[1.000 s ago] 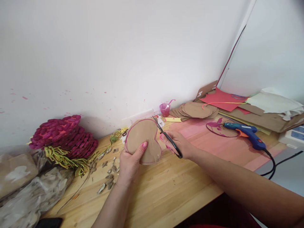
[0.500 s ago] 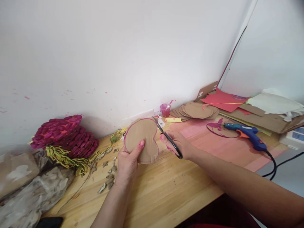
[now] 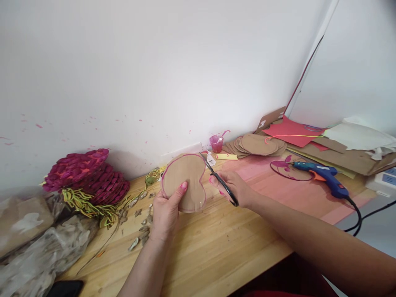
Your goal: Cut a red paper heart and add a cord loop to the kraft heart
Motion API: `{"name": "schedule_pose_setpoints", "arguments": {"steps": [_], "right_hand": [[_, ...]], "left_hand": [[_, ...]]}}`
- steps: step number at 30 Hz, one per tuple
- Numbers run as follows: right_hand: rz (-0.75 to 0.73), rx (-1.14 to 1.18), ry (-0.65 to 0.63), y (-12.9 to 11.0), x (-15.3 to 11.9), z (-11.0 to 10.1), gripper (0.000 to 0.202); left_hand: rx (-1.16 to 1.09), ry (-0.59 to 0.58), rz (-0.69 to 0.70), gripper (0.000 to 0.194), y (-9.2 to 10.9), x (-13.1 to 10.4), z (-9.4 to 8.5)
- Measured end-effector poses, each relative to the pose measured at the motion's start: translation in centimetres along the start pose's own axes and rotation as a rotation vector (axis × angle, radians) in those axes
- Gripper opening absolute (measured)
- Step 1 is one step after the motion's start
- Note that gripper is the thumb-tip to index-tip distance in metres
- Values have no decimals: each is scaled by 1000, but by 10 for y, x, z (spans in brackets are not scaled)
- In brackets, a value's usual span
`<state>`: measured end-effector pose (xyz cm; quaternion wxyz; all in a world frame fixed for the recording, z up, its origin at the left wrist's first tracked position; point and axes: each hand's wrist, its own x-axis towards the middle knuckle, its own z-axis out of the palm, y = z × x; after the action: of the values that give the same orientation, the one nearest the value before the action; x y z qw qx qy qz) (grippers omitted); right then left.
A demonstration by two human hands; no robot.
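Note:
A tan cardboard heart (image 3: 187, 177) with a purple line along its edge is held up over the wooden table. My left hand (image 3: 167, 210) grips its lower left side, thumb flat on the front and the other fingers hidden behind. In my right hand (image 3: 233, 187) is a pair of black-handled scissors (image 3: 222, 181). The blades point up and left, their tips at the heart's upper right edge. Whether they touch the cardboard I cannot tell.
Left lie dark pink decorated pieces (image 3: 89, 177), yellow-green yarn (image 3: 89, 208), shells (image 3: 144, 231) and plastic bags (image 3: 49, 247). A pink paint cup (image 3: 216, 143) stands by the wall, near cut cardboard shapes (image 3: 260, 144). Right is a blue glue gun (image 3: 328, 175) with a cable.
The view has shifted very slightly. Both hands, the cardboard heart and the scissors stay in almost the same position.

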<state>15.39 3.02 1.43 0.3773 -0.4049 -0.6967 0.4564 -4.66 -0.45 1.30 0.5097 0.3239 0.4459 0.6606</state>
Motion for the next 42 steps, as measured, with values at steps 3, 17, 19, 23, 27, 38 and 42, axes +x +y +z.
{"name": "schedule_pose_setpoints", "arguments": {"steps": [3, 17, 19, 23, 27, 38, 42], "right_hand": [[-6, -12, -1, -1, 0, 0, 57], [0, -36, -7, -5, -1, 0, 58], [1, -38, -10, -5, -1, -1, 57], [-4, -40, -12, -4, -1, -1, 55], [-16, -58, -10, -3, -1, 0, 51], [19, -8, -5, -8, -5, 3, 51], [11, 1, -17, -6, -6, 3, 52]], "left_hand": [[-10, 30, -6, 63, 1, 0, 0], [-12, 66, 4, 61, 6, 2, 0], [-12, 67, 8, 62, 6, 2, 0], [-16, 83, 17, 61, 7, 3, -1], [-35, 88, 33, 59, 8, 4, -1], [-62, 104, 28, 53, 12, 4, 0], [-76, 108, 34, 56, 13, 5, 0]]}}
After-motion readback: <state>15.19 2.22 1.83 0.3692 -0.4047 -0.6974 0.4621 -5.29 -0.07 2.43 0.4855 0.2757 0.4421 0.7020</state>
